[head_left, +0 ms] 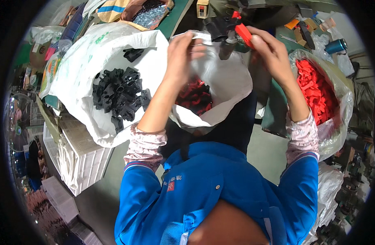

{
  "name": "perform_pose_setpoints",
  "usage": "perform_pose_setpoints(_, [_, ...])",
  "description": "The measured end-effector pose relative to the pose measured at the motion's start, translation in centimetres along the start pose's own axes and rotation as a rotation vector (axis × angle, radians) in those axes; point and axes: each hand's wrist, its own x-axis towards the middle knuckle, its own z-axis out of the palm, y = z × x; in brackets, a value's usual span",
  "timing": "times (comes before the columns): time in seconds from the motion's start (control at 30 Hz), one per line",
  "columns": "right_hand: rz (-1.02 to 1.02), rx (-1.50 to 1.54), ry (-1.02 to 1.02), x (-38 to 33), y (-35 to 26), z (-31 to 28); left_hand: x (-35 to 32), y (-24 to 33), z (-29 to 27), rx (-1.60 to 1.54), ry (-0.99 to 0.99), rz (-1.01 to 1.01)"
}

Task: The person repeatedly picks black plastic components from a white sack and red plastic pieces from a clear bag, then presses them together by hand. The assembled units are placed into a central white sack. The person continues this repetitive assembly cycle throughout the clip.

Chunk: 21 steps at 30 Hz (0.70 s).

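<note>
My right hand (273,53) pinches a long red plastic piece (244,35) between thumb and fingers. The piece meets a black plastic part (217,29) at a metal fixture (226,50); whether they are joined, I cannot tell. My left hand (181,57) is left of the fixture, above the rim of a white sack (232,81). Its fingers are slightly blurred and apart, with nothing visible in them. Below my hands, that sack holds red-and-black pieces (194,97).
At left, a large white sack (79,73) holds black plastic parts (119,92). Red pieces (314,87) fill a clear-lined bag at right. A bag of metal pins (150,16) lies at the far left. A wrench (288,38) and a blue cylinder (336,46) lie far right.
</note>
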Motion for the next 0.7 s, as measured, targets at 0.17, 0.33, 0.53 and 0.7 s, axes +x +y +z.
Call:
perform_pose_setpoints(0.17, [0.153, 0.021, 0.106, -5.4, 2.6, -2.4, 3.1, -0.2, -15.2, 0.222, 0.588, 0.195])
perform_pose_setpoints(0.33, [0.302, -0.025, 0.113, -13.3, 7.3, -2.0, 6.7, 1.5, -21.2, 0.716, 0.788, 0.157])
perform_pose_setpoints(0.53, [0.433, -0.334, 0.147, -16.6, 4.9, -4.8, 8.2, 1.2, -25.8, 0.924, 0.415, 0.061])
perform_pose_setpoints(0.7, [0.406, -1.046, 0.519, -18.6, 6.4, -13.8, 6.0, 2.0, -27.7, 0.153, 0.554, 0.281])
